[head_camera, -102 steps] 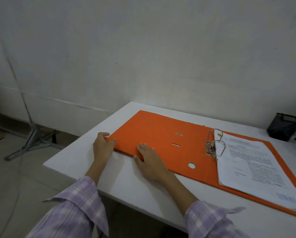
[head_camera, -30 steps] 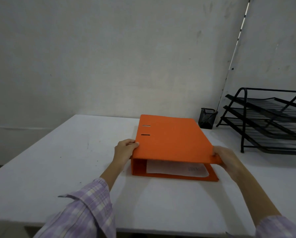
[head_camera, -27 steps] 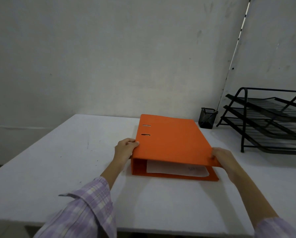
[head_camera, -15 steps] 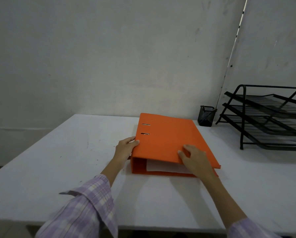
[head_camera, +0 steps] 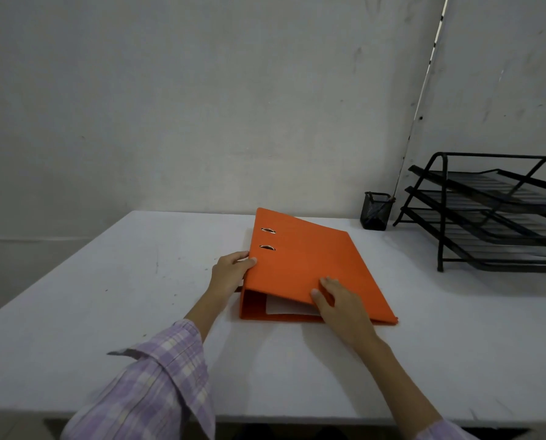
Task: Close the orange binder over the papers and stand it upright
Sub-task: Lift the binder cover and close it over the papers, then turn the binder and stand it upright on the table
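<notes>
The orange binder (head_camera: 309, 262) lies flat on the white table (head_camera: 106, 312), its top cover folded down over the white papers (head_camera: 284, 308), which show in the gap at the near edge. My left hand (head_camera: 230, 273) grips the spine side at the near left corner, thumb on the cover. My right hand (head_camera: 338, 301) lies flat on the cover near its front edge, fingers spread. Two metal ring slots (head_camera: 267, 239) show through the cover by the spine.
A black wire paper tray rack (head_camera: 493, 214) stands at the right of the table. A small black mesh pen cup (head_camera: 376, 211) sits by the wall behind the binder. The wall runs along the table's far edge.
The cover was swung over the papers. My right hand left the right corner and now lies flat on the cover, which sits lower. My left hand stays at the spine.
</notes>
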